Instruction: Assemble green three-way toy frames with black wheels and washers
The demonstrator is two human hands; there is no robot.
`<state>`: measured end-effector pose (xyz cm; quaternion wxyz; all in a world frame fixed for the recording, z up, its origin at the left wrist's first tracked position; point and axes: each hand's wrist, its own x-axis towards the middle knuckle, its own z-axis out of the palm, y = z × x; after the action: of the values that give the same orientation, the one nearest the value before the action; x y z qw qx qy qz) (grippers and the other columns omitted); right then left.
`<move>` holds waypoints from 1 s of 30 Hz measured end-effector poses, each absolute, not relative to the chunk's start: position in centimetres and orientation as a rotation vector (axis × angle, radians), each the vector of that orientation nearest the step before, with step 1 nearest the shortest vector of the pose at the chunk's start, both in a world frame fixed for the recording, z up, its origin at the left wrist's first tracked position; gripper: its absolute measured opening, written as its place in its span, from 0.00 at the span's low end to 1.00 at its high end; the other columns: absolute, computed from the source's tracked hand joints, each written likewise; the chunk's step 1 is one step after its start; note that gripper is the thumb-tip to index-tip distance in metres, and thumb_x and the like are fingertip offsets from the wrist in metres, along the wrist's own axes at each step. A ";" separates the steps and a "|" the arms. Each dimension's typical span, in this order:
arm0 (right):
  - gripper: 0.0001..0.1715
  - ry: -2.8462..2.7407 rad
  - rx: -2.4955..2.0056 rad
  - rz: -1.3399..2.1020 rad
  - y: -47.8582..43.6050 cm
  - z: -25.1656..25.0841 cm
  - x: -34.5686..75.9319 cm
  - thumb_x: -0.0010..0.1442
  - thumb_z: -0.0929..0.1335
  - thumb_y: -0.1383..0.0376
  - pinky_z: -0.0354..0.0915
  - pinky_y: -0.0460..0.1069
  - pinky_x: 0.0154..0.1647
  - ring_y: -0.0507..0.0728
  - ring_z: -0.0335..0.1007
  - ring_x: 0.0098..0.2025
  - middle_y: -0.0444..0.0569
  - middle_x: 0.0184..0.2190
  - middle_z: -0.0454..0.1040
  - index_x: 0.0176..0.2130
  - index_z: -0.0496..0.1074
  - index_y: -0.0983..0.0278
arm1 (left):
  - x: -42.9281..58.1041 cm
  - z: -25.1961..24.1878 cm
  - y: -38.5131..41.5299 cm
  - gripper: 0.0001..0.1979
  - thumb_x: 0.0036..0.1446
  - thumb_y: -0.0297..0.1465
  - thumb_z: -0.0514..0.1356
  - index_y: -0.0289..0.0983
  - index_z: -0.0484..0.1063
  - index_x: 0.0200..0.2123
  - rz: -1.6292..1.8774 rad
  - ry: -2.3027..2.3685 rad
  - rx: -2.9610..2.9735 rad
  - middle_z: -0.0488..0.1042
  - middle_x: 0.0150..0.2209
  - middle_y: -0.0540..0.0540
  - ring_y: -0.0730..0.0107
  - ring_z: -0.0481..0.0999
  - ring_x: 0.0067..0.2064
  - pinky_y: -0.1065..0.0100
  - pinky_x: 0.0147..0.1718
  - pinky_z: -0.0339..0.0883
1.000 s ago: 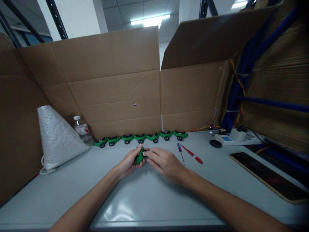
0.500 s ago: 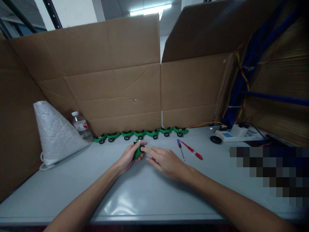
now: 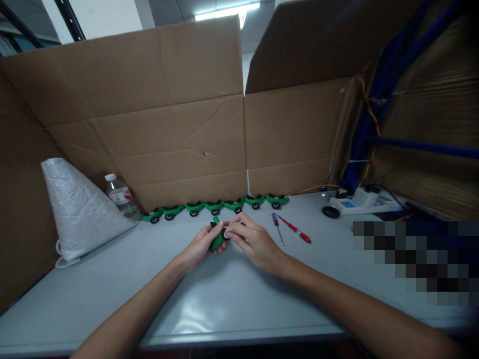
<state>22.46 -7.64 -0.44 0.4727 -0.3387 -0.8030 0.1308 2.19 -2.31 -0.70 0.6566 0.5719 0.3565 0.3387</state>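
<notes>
Right hand has drawn its thumb and fingers together at the white-centred black wheel of the green plastic toy vehicle; a pinch cannot be confirmed. Left hand grips the toy vehicle above the grey desk, before seven similar green toys.

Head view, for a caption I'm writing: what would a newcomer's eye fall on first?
Probably the row of green wheeled toys along the foot of the cardboard wall. Nearer, the left hand holds another green toy, with fingers of the right hand at its side. The silvery, cone-like bundle far left also catches the eye.
</notes>
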 end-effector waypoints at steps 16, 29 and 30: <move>0.22 -1.495 -0.768 1.121 -6.1 -1.3 22.1 0.57 0.78 0.53 0.73 0.50 0.33 0.53 0.76 0.34 0.47 0.42 0.73 0.38 0.67 0.61 | 1.8 -0.4 -2.7 0.28 0.61 0.47 0.68 0.32 0.77 0.54 0.730 0.727 1.263 0.76 0.31 0.45 0.69 0.73 0.31 0.70 0.31 0.61; 0.34 -1.427 -0.795 1.446 -5.3 -2.5 22.2 0.56 0.77 0.46 0.74 0.50 0.32 0.52 0.74 0.29 0.43 0.32 0.76 0.53 0.71 0.62 | 1.8 -1.1 -1.8 0.29 0.64 0.56 0.60 0.33 0.75 0.35 0.806 0.958 1.716 0.68 0.25 0.50 0.72 0.62 0.26 0.69 0.26 0.52; 0.35 -1.427 -0.782 1.448 -5.1 -2.6 22.1 0.55 0.77 0.46 0.74 0.50 0.32 0.52 0.75 0.29 0.43 0.33 0.75 0.53 0.72 0.62 | 1.7 -1.1 -1.7 0.29 0.64 0.56 0.59 0.33 0.75 0.34 0.816 0.961 1.763 0.68 0.26 0.49 0.71 0.63 0.28 0.69 0.27 0.53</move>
<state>22.14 -5.14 -2.59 0.4633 -0.3181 -0.5806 0.5891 1.73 -1.70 -1.07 0.4680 0.7189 0.3918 0.3326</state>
